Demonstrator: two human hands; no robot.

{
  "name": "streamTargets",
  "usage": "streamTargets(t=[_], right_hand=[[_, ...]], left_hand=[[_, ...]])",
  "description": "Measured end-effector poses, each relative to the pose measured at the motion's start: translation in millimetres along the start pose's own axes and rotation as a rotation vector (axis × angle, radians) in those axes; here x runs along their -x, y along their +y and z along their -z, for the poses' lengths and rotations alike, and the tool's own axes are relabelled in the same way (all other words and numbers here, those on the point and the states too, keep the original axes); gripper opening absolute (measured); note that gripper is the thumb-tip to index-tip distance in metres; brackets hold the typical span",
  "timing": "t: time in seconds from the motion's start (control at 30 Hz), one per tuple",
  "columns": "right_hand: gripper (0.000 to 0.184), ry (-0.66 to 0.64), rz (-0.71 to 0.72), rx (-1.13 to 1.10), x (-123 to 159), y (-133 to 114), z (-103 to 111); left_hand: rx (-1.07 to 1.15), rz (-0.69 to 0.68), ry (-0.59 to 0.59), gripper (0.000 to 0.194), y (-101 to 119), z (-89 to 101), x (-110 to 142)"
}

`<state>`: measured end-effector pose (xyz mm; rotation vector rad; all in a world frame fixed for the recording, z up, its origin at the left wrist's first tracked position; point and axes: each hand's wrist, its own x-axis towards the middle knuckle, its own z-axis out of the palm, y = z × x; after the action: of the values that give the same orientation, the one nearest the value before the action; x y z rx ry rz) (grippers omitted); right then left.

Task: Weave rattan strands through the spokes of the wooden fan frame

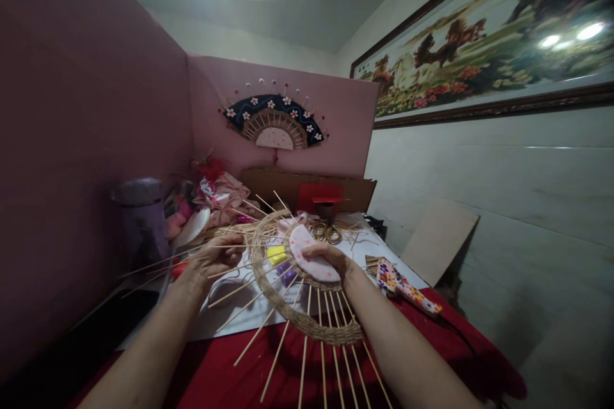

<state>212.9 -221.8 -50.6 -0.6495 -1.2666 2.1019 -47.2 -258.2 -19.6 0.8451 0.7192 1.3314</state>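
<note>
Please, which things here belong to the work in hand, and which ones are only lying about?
In the work:
- stick fan frame
- dotted pink piece, under the right hand
- probably the flowered corded tool

Apparently lying about:
- purple container
- white plate

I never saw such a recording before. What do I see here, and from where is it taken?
There is no machine: these are a person's bare hands, in one picture from a camera worn on the head. The right hand holds a fan-shaped frame of sticks and woven bands by its spotted pad. The left hand is at its sticks. On the table's red cloth and white sheet lie loose sticks and a flowered tool with a cord.
</note>
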Motion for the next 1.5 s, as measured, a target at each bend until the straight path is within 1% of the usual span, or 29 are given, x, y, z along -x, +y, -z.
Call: streamTargets(t=[0.1, 0.23, 0.33, 0.4, 0.47, 0.53, 0.57, 0.67, 0.73, 0.8, 0.97, 1.07, 1.13, 1.2, 1.27, 1.4, 1.5], right_hand=[[0.017, 0.004, 0.004, -0.010, 0, 0, 0], [0.017, -0.003, -0.015, -0.013, 1, -1, 2], [0.014, -0.004, -0.019, 0.000, 1, -2, 3], [0.014, -0.002, -0.013, 0.005, 1, -2, 2], [0.013, -0.005, -0.008, 0.013, 2, -2, 2], [0.013, -0.008, -0.007, 0.019, 2, -2, 1], [0.013, -0.011, -0.011, 0.022, 2, -2, 0], [0.013, -0.020, -0.019, 0.021, 3, -3, -1], [0.014, -0.016, -0.017, 0.027, 3, -3, -1], [0.015, 0.002, -0.021, 0.045, 3, -2, -1], [0.017, 0.013, -0.033, 0.097, 0, 0, -2], [0.019, 0.009, -0.028, 0.112, -1, 1, -3], [0.019, 0.010, -0.038, 0.113, -1, 2, -3], [0.020, 0.005, -0.058, 0.110, -1, 3, -4], [0.022, -0.007, -0.075, 0.114, -2, 4, -4], [0.027, -0.033, -0.074, 0.129, -1, 6, -5], [0.029, -0.041, -0.043, 0.128, 1, 7, -7]], left_hand=[[0.078, 0.069, -0.044, 0.013, 3, -3.0, 3], [0.161, 0.087, -0.064, 0.011, 4, -4.4, 6], [0.196, 0.087, -0.064, 0.014, 5, -4.4, 6], [0.206, 0.063, -0.038, 0.015, 5, -5.5, 6], [0.187, 0.001, 0.036, 0.015, 7, -7.4, 7], [0.130, -0.075, 0.095, 0.015, 10, -8.2, 9], [0.095, -0.113, 0.101, 0.013, 12, -7.6, 10], [0.010, -0.186, 0.057, 0.009, 20, -1.1, 12], [-0.035, -0.218, 0.033, 0.014, 25, 5.3, 13], [-0.142, -0.263, 0.040, 0.017, 28, 10.7, 12], [-0.523, -0.435, 0.183, 0.029, 28, 14.6, 7], [-0.652, -0.494, 0.230, 0.033, 28, 14.2, 5], [-0.692, -0.535, 0.248, 0.034, 29, 14.4, 4], [-0.681, -0.566, 0.255, 0.033, 29, 14.7, 3], [-0.592, -0.570, 0.234, 0.030, 28, 14.5, 2], [-0.409, -0.520, 0.170, 0.026, 28, 13.1, 3], [-0.337, -0.470, 0.167, 0.025, 31, 14.9, 7]])
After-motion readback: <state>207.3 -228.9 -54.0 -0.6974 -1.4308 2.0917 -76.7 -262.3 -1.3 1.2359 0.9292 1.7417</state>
